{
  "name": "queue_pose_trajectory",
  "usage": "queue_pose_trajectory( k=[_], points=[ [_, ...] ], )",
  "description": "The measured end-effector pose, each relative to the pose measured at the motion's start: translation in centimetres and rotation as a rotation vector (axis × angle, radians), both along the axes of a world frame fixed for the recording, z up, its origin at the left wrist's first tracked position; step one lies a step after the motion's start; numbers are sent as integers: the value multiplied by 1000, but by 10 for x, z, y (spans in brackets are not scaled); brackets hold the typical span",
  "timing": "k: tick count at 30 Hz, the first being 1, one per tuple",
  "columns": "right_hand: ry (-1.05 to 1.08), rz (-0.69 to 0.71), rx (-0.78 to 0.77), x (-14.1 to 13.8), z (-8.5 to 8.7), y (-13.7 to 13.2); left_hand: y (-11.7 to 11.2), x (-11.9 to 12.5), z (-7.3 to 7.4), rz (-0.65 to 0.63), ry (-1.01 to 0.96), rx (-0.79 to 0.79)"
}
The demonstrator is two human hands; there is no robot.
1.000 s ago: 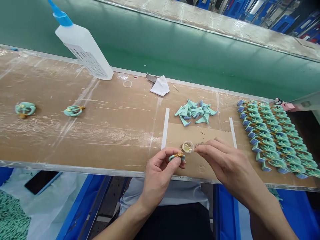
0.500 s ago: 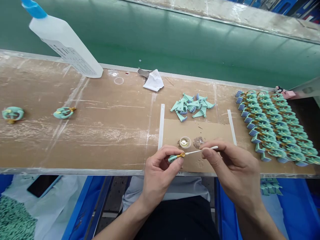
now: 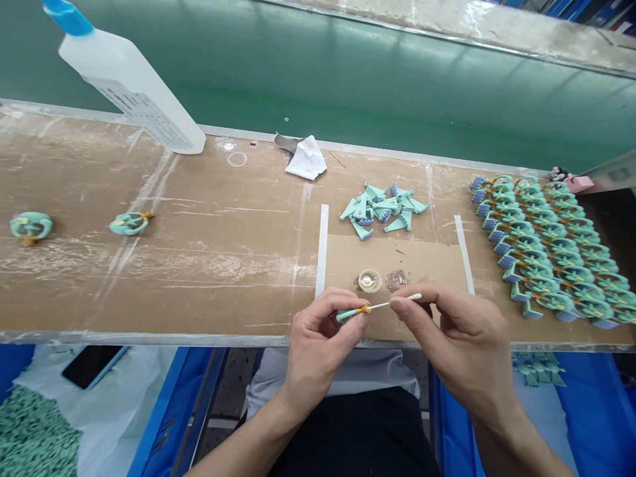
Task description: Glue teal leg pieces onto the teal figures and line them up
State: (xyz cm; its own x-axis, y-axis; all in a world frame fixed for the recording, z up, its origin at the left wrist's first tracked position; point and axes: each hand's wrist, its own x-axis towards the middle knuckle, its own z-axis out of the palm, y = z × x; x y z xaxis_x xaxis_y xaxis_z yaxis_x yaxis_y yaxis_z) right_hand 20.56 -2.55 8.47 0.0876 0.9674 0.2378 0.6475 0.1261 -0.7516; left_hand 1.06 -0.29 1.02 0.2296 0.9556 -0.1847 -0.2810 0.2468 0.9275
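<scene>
My left hand (image 3: 318,348) pinches a small teal toy part with a yellow tip (image 3: 350,313) at the bench's near edge. My right hand (image 3: 457,338) pinches a thin white stick (image 3: 395,303) whose end touches the yellow tip. Just beyond the hands a small round cup of yellowish liquid (image 3: 369,281) sits on a cardboard pad (image 3: 422,262), beside a brownish smear (image 3: 397,280).
A heap of teal parts (image 3: 382,209) lies beyond the pad. Rows of several assembled teal pieces (image 3: 546,245) fill the right. Two finished pieces (image 3: 130,222) (image 3: 30,226) rest at left. A white squeeze bottle (image 3: 129,83) leans at back left, near a crumpled cloth (image 3: 305,160). A green conveyor belt (image 3: 372,86) runs behind.
A second ago my right hand was at the small cup; it has since brought the white stick to the yellow tip of the part in my left hand, and holds it there.
</scene>
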Motion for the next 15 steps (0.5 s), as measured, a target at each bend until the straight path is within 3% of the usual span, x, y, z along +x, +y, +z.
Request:
queue_pose_trajectory(
  k=[3,9,15],
  points=[
    [-28,-5,13,1,3,0,0,0,-2,-4,-11,2],
    [-25,163,-88,10,15,6,0,0,-5,-7,-21,-1],
    [15,14,-38,7,14,-1,0,1,-1,-15,-38,-25]
  ],
)
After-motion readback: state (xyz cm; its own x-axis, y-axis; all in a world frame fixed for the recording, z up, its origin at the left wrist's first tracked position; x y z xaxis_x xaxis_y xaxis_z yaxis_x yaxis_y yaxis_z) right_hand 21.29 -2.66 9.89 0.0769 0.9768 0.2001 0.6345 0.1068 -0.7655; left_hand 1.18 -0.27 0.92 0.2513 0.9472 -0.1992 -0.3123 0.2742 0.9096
